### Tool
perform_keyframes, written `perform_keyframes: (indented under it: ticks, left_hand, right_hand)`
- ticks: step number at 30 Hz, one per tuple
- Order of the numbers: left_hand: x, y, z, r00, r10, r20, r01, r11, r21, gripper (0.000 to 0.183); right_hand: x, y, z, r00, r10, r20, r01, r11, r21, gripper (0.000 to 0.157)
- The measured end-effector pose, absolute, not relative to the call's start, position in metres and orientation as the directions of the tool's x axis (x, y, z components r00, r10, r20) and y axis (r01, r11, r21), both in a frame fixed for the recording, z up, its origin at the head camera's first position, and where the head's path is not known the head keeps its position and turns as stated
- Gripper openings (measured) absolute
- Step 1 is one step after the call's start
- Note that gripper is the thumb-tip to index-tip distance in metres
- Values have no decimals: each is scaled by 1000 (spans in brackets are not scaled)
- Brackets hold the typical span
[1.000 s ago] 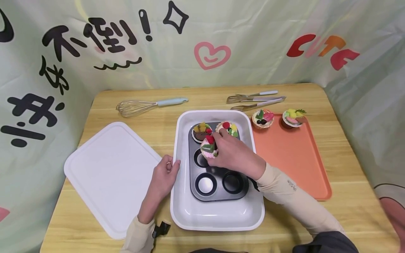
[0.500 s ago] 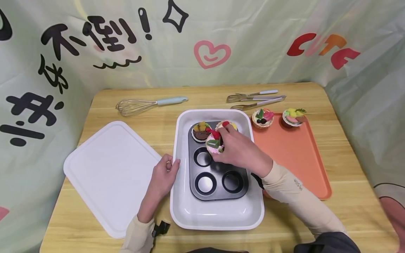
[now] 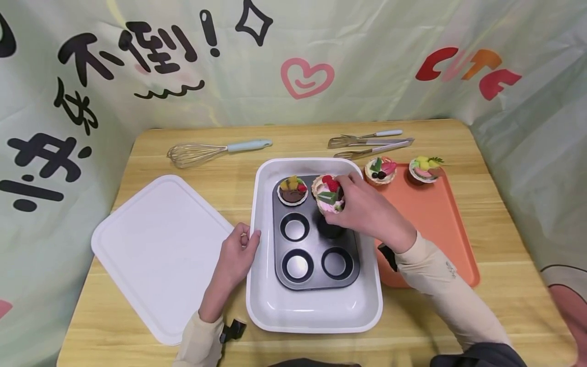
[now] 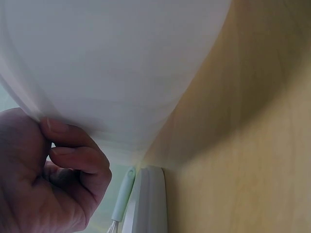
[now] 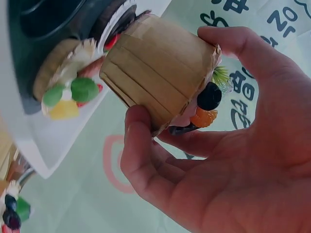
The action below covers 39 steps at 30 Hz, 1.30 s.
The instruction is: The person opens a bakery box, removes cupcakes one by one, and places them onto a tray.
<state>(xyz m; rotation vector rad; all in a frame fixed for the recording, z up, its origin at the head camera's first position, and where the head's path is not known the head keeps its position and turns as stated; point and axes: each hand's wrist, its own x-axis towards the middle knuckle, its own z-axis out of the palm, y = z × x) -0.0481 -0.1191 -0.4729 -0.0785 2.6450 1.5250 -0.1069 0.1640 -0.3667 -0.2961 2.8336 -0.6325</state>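
My right hand (image 3: 369,211) holds a cupcake (image 3: 327,201) with pink cream and fruit above the middle right cup of a dark muffin pan (image 3: 316,250). The right wrist view shows thumb and fingers around its brown paper case (image 5: 158,68). A chocolate cupcake (image 3: 292,193) fills the back left cup. The back right one holds a fruit cupcake (image 5: 68,87), mostly hidden in the head view. The pan lies in a deep white tray (image 3: 316,313). My left hand (image 3: 236,255) grips that tray's left rim, fingers curled.
An orange tray (image 3: 431,229) lies at right, with two fruit cupcakes, one (image 3: 380,171) at its back left corner and another (image 3: 424,171) farther right. A whisk (image 3: 220,152) and several utensils (image 3: 371,145) lie behind. A flat white board (image 3: 160,255) is at left.
My right hand has carried the pink cupcake to the right, from over the left side of the pan to its right column. The left hand stays on the tray rim.
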Motion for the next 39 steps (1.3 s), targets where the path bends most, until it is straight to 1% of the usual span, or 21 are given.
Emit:
perform_keyframes:
  ticks: [9, 13, 16, 19, 23, 29, 39]
  left_hand:
    - [-48, -120, -474, -994, -2, -111, -97, 499, 861, 19]
    - [-48, -120, -474, -994, -1, -109, -95, 500, 861, 19]
    - [-48, -120, -474, -995, -2, -100, -87, 506, 858, 19]
    - [-48, -120, -474, -996, -1, -91, -79, 508, 858, 19]
    - [-48, -119, -474, -996, 0, -87, -75, 501, 862, 19]
    - [-48, -119, -472, -996, -1, -92, -80, 504, 860, 19]
    - [-49, -119, -473, -996, -10, -91, -83, 525, 847, 19]
  right_hand:
    - [-108, 186, -357, -966, -185, -182, -91, 897, -432, 80]
    - [-108, 197, -355, -967, -163, -197, -58, 891, -450, 83]
    - [-108, 206, -355, -967, -139, -214, -23, 883, -469, 82]
    - [-107, 217, -354, -973, -106, -204, 2, 882, -471, 80]
    - [-106, 232, -354, -985, -71, -158, 12, 882, -471, 80]
    - [-104, 254, -360, -991, -34, -129, 30, 886, -463, 80]
    - [-106, 276, -375, -988, -15, -154, 57, 889, -455, 85]
